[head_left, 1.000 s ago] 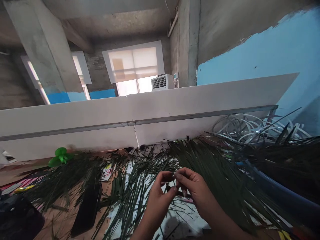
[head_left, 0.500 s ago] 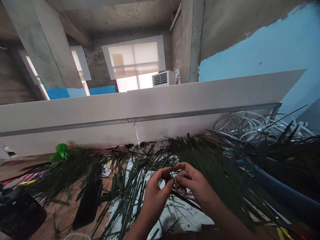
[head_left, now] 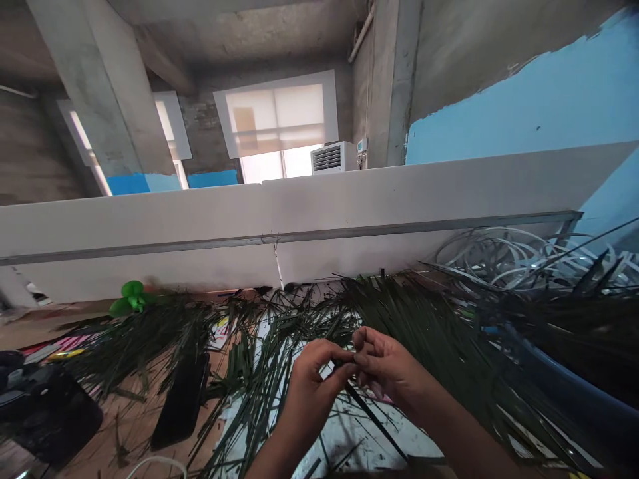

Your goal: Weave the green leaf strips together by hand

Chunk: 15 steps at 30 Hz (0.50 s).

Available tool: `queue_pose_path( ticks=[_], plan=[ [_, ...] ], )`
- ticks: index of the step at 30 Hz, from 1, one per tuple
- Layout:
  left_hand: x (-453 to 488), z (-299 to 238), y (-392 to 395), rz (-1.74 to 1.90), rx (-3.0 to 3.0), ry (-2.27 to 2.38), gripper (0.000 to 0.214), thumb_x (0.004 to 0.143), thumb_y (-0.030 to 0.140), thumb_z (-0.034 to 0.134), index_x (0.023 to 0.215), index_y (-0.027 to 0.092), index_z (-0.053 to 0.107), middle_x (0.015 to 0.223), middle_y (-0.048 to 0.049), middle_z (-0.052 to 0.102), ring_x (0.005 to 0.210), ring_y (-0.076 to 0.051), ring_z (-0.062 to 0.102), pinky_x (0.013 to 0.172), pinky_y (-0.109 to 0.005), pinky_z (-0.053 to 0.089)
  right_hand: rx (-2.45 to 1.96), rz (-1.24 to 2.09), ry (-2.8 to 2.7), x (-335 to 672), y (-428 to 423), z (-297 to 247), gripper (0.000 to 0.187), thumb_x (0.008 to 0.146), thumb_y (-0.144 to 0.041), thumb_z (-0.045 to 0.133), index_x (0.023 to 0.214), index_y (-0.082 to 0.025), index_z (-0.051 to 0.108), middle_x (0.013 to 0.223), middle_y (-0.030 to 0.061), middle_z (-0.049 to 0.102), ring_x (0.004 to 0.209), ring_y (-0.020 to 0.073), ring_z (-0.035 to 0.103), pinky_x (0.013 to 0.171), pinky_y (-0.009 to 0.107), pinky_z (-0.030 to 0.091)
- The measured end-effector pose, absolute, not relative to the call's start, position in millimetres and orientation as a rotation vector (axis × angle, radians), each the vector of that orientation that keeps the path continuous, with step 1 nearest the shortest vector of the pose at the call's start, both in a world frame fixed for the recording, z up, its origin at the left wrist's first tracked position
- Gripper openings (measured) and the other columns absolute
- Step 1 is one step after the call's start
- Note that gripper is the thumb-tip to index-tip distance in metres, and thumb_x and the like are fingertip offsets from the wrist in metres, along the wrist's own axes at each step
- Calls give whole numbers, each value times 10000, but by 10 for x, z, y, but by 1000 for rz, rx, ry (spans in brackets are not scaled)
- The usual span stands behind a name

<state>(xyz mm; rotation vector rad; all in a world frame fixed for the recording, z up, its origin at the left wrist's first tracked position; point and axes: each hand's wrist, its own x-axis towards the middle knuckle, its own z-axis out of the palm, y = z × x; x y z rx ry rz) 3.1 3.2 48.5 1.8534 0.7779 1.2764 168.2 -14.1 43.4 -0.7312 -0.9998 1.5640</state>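
Hands together: left hand (head_left: 312,379) and right hand (head_left: 394,369) meet at the fingertips, pinched on a dark leaf strip (head_left: 375,420). Strip's free length slants down-right over a white sheet (head_left: 332,436) on the table (head_left: 132,429). Loose cut strips (head_left: 267,372) just left of the hands, big leaf bundle (head_left: 424,339) right. Black phone (head_left: 180,406) farther left, near a green plastic piece (head_left: 132,297).

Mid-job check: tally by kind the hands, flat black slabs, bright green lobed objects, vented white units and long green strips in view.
Left hand and right hand: 2
Flat black slab: 1
Bright green lobed object: 1
Vented white unit: 1
Total: 5
Long green strips: too tangled to count, left out.
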Motion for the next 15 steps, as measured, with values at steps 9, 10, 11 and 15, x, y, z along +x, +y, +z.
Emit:
queue_pose_path(
  ticks=[9, 10, 11, 15],
  plan=[
    [56, 411, 14, 1322, 1760, 904, 170, 848, 335, 652, 747, 206, 698, 764, -28, 669, 774, -207, 592, 740, -289, 414, -817, 1345, -1121, 1622, -192, 422, 304, 738, -389, 804, 906, -205, 630, 731, -17, 624, 644, 122, 558, 500, 200, 438],
    [61, 399, 11, 1330, 1750, 921, 172, 847, 336, 647, 748, 203, 691, 766, -29, 665, 773, -207, 588, 734, -288, 413, -845, 1293, -1139, 1606, -211, 423, 312, 722, -388, 814, 907, -206, 641, 754, -13, 628, 654, 127, 559, 507, 209, 450],
    [66, 386, 8, 1339, 1742, 939, 173, 847, 337, 643, 751, 200, 687, 770, -30, 663, 776, -208, 585, 734, -288, 412, -872, 1245, -1153, 1589, -229, 421, 318, 710, -392, 819, 908, -207, 652, 770, -7, 634, 664, 135, 564, 513, 218, 458],
    [96, 321, 5, 1356, 1721, 979, 186, 857, 342, 626, 751, 198, 675, 786, -36, 659, 806, -214, 580, 750, -291, 415, -995, 1089, -1181, 1531, -298, 391, 301, 734, -423, 788, 914, -204, 689, 828, 32, 684, 741, 185, 614, 539, 250, 472]
  ],
)
